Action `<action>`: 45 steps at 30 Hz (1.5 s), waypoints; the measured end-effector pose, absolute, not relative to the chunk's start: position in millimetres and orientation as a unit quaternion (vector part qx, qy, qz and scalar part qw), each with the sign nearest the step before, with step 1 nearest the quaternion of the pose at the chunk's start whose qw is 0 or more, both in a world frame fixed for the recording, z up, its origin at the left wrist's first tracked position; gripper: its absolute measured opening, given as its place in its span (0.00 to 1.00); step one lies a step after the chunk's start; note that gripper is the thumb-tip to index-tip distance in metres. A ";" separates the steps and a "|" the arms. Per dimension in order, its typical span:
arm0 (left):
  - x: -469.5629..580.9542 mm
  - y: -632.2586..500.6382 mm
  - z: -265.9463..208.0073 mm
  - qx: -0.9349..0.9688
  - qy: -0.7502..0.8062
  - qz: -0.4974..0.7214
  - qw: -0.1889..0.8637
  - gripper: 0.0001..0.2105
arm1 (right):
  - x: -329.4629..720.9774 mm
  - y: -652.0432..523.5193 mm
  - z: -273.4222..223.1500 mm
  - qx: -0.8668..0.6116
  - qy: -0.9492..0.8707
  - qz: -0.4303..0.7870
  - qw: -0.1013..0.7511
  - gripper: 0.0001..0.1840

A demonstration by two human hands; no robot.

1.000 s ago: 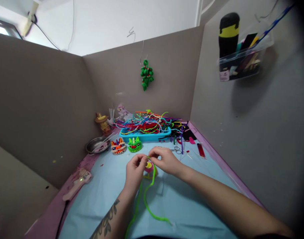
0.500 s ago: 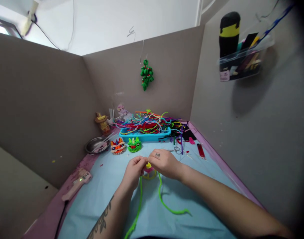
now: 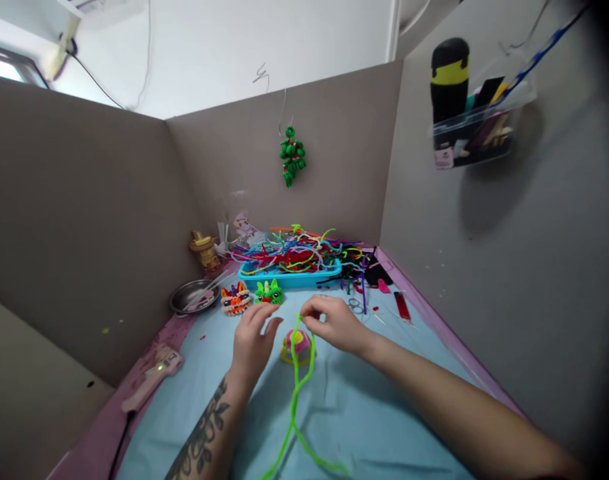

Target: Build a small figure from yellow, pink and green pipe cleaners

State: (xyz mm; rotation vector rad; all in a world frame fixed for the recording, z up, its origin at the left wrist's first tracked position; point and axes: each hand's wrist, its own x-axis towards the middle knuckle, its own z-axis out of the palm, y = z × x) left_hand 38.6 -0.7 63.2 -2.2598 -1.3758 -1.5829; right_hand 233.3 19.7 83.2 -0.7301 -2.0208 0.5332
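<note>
My right hand [image 3: 334, 323] pinches the top of a bright green pipe cleaner [image 3: 294, 400], whose strands hang down, cross and spread over the blue cloth. My left hand [image 3: 253, 337] is apart from it, thumb and fingers spread with nothing between them. Behind the strands sits a small pink and yellow piece [image 3: 288, 350], partly covered by them. Just beyond my left hand stand a green fuzzy animal head [image 3: 269, 292] and an orange and white one [image 3: 235, 299].
A blue tray [image 3: 289, 281] heaped with coloured pipe cleaners stands at the back. Scissors [image 3: 355, 305] and a red strip [image 3: 402, 306] lie to the right. At left are a metal bowl [image 3: 180, 303] and a pink glue gun [image 3: 152, 383]. Grey partitions enclose the table.
My left hand has let go and moved left, its fingers opening. The green strands now hang together from my right hand and cross. The pink and yellow piece shows more.
</note>
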 end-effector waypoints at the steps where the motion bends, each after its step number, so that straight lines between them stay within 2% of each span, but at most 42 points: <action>1: 38.5 0.1 63.1 -0.750 -0.426 -0.501 0.073 0.09 | 233.3 18.9 84.1 -0.296 -0.814 0.225 0.447 0.06; 5: 42.0 -0.3 62.2 -0.807 -0.348 -0.450 0.159 0.12 | 232.4 16.6 84.4 -0.295 -0.809 0.251 0.443 0.06; 12: 42.2 -0.8 56.9 -0.824 -0.334 -0.415 0.194 0.12 | 231.7 15.7 84.6 -0.308 -0.789 0.281 0.451 0.05; 18: 47.1 -3.2 57.1 -0.814 -0.334 -0.451 0.152 0.10 | 230.8 14.0 87.5 -0.302 -0.794 0.277 0.449 0.05; 25: 55.2 -7.2 55.6 -0.778 -0.385 -0.493 0.059 0.06 | 230.8 12.0 85.3 -0.267 -0.825 0.209 0.452 0.07; 30: 71.2 -12.3 62.5 -0.722 -0.432 -0.536 -0.074 0.07 | 232.5 15.3 80.5 -0.238 -0.851 0.132 0.449 0.06; 36: 82.1 -10.4 69.5 -0.589 -0.506 -0.548 -0.311 0.14 | 236.2 21.0 80.7 -0.210 -0.883 0.060 0.415 0.06; 41: 81.2 -7.9 70.6 -0.447 -0.434 -0.504 -0.599 0.19 | 238.8 20.1 86.9 -0.186 -0.902 0.048 0.386 0.08; 43: 79.3 -8.2 71.2 -0.421 -0.400 -0.466 -0.667 0.18 | 238.7 19.5 88.1 -0.181 -0.906 0.048 0.380 0.09; 45: 77.9 -8.7 70.2 -0.408 -0.382 -0.460 -0.690 0.17 | 238.0 19.1 88.1 -0.187 -0.898 0.078 0.391 0.09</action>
